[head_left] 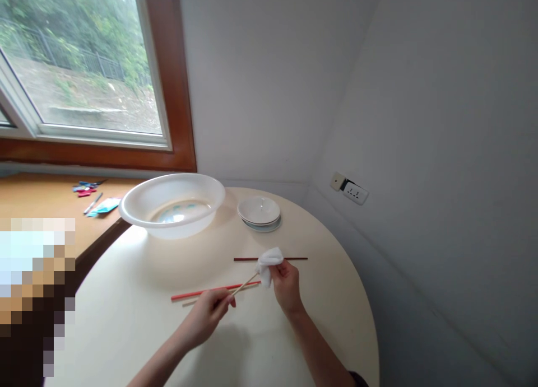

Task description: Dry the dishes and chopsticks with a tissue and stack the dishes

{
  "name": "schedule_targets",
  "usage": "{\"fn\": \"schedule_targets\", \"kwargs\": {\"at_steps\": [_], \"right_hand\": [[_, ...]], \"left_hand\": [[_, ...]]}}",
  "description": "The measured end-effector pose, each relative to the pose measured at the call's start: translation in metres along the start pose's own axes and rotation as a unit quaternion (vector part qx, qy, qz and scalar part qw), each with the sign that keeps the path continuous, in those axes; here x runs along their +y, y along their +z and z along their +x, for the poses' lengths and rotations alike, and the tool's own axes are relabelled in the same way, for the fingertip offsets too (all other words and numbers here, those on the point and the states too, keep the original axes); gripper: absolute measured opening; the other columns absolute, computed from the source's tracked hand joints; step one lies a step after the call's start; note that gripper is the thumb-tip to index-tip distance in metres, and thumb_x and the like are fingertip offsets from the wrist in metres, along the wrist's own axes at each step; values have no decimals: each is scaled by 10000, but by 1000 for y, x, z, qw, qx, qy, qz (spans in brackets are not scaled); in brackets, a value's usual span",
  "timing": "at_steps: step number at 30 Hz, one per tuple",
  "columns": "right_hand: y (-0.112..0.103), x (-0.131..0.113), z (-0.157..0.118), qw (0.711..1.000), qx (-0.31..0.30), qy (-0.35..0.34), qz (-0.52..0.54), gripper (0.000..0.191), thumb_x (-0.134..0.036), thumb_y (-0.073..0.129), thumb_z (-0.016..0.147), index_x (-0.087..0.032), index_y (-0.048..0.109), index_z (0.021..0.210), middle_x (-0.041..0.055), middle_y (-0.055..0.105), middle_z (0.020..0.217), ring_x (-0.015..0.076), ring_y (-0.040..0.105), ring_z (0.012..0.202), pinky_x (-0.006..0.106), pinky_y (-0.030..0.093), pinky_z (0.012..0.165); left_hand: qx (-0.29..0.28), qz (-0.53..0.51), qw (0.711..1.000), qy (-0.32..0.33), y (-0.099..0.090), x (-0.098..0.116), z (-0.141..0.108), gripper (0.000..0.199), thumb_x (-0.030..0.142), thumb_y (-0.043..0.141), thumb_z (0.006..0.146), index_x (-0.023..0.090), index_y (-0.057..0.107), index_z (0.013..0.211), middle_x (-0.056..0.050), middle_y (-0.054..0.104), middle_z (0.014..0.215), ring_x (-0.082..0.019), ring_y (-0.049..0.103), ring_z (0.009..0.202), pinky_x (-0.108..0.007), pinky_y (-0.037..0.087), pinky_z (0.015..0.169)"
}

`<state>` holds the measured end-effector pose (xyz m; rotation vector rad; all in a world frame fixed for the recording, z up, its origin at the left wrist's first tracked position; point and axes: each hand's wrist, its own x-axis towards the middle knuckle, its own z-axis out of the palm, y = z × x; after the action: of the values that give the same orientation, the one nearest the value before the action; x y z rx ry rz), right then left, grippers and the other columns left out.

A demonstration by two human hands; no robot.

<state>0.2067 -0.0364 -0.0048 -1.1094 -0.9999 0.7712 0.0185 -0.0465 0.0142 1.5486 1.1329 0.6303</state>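
My left hand [210, 313] is closed on one end of a light wooden chopstick [244, 284], held at a slant above the round table. The chopstick's far end meets a white cloth [269, 259], which my right hand [287, 285] pinches between thumb and fingers. Behind the cloth lies a dark brown chopstick [246, 259], its middle covered. Red chopsticks [189, 295] and another light wooden chopstick [252, 285] rest on the table beyond my left hand, which partly hides the light one.
A large translucent basin [197, 225] stands at the back left of the cream table [328, 331]. Stacked dishes [259, 210] are right of it. A wooden desk [37, 199] at the left bears a pen [93, 203] and small packets [106, 206]. Walls border the back and right.
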Motion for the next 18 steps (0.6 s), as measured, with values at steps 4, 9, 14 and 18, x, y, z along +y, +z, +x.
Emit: {"fn": "schedule_targets", "kwargs": {"at_steps": [4,9,14,18], "right_hand": [[-7,-2,-3,988,35,-88,-119,282,-406,567,772,-147,679,764,49,674,691,162,585,636,247,451,602],[-23,5,15,983,162,-51,-75,290,-414,583,713,-133,643,758,65,669,718,176,588,661,282,463,627],[-18,6,14,997,74,23,18,197,-359,581,692,-175,510,691,-33,531,573,97,466,473,228,401,478],[2,-16,-12,993,-117,19,-30,167,-309,482,773,-191,439,663,-71,385,549,72,338,473,194,299,447]], "left_hand": [[-113,-168,976,-81,1,-3,-1,439,590,604,646,153,566,668,94,300,472,-56,202,420,-215,151,436],[-157,-305,937,-65,1,-1,-2,427,546,679,637,140,558,692,89,367,422,-26,212,375,-194,156,413],[-101,-325,940,-19,5,-1,-2,344,466,694,682,150,581,757,-103,681,789,-164,613,652,-306,455,662],[-40,-277,960,12,4,-6,2,307,391,747,633,123,674,763,-83,659,797,-178,585,747,-298,440,718]]}}
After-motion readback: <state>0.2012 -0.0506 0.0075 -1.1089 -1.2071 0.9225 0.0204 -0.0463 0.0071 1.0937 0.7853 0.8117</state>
